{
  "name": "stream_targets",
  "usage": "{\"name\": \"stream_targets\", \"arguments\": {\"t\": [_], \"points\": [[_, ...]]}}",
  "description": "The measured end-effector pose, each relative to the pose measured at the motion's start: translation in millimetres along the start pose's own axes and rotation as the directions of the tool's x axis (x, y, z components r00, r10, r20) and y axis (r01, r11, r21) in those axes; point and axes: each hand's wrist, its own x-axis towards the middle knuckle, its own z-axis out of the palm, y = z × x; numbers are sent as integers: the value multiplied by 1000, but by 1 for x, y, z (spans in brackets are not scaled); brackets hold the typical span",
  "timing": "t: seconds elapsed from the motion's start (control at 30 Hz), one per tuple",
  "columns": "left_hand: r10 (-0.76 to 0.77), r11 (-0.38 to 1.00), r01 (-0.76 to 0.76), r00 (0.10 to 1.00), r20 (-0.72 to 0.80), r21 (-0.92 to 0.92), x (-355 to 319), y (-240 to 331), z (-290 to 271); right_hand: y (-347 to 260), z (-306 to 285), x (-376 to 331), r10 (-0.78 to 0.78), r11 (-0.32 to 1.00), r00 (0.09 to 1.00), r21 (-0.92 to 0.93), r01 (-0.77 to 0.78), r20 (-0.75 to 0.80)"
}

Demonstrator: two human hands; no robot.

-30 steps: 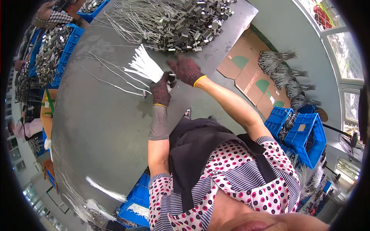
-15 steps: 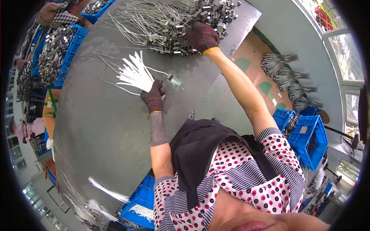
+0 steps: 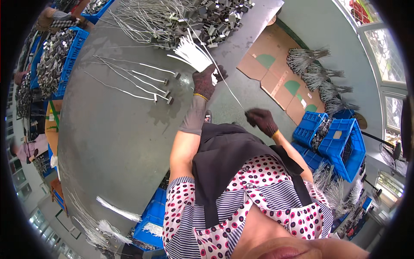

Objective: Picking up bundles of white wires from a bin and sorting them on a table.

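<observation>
My left hand point(image 3: 207, 82), in a dark knitted glove, is closed round a bundle of white sleeves point(image 3: 193, 55) that fan out above it. A thin wire point(image 3: 228, 87) runs from a white sleeve beside the bundle down to my right hand point(image 3: 262, 121). The gloved fingers of the right hand are closed at the wire's end, right of the table edge. Left of the bundle, several wires with white sleeves point(image 3: 148, 77) lie on the table, each ending in a small metal block point(image 3: 170, 100). Beyond the bundle is a heap of metal blocks with wires point(image 3: 211, 21).
The grey table point(image 3: 116, 138) curves along my left. Blue crates point(image 3: 349, 151) stand at the right, near wire bundles point(image 3: 317, 77) on cardboard point(image 3: 280, 73). More white sleeves point(image 3: 118, 209) lie at the near left. A crate of blocks point(image 3: 73, 56) and other people are at the far left.
My right hand has moved from the heap back toward me, drawing a wire out. The left hand and bundle have shifted right and away, uncovering the sleeved wires on the table.
</observation>
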Motion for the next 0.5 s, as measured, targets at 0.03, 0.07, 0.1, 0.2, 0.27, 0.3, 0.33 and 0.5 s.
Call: {"name": "stream_targets", "arguments": {"t": [0.03, 0.07, 0.1, 0.2, 0.27, 0.3, 0.33, 0.5], "points": [[-61, 996, 63, 998, 26, -71, 1, -2, 0, 25, -10, -18, 57, 997, 998, -58, -58, -16], [-119, 983, 126, 991, 57, -137, 1, -4, 0, 49, -20, -35, 112, 987, 993, -113, -115, -34], [-150, 976, 148, 989, -2, -162, -8, 2, 10, 74, -26, -51, 121, 983, 986, -128, -135, -114], [-126, 967, 125, 992, 12, -222, -17, 10, 14, 149, -48, -89, 130, 971, 966, -167, -169, -223], [-19, 986, 16, 1000, -17, -167, -29, 22, 7, 160, -54, -101, 121, 966, 965, -196, -168, -230], [52, 981, -48, 998, 17, -186, -28, 28, -1, 164, -60, -107, 166, 978, 961, -90, -189, -223], [104, 976, -87, 992, 77, -198, -25, 32, 3, 164, -61, -113, 212, 977, 947, 32, -211, -240], [672, 573, -569, 738, 59, 590, -50, 58, -26, 175, -71, -117, 178, 980, 947, -41, -195, -266]]}}
